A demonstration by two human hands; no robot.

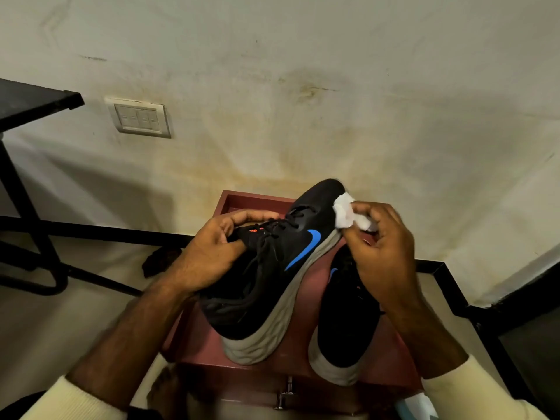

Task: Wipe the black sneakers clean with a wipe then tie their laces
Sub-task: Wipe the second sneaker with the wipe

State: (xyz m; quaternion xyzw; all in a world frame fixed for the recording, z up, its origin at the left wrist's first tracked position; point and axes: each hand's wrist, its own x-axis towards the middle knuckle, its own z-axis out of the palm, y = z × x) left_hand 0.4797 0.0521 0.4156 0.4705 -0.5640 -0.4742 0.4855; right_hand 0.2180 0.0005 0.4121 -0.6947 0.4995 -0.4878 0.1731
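Note:
A black sneaker with a blue swoosh and grey sole is lifted and tilted, toe pointing away from me. My left hand grips it at the tongue and loose laces. My right hand pinches a crumpled white wipe against the sneaker's toe edge. The second black sneaker rests on the dark red box, partly hidden behind my right forearm, heel towards me.
A black metal table frame stands at the left. The stained wall with a switch plate is straight ahead. A dark crumpled object lies on the floor. A white and blue packet shows at the bottom right.

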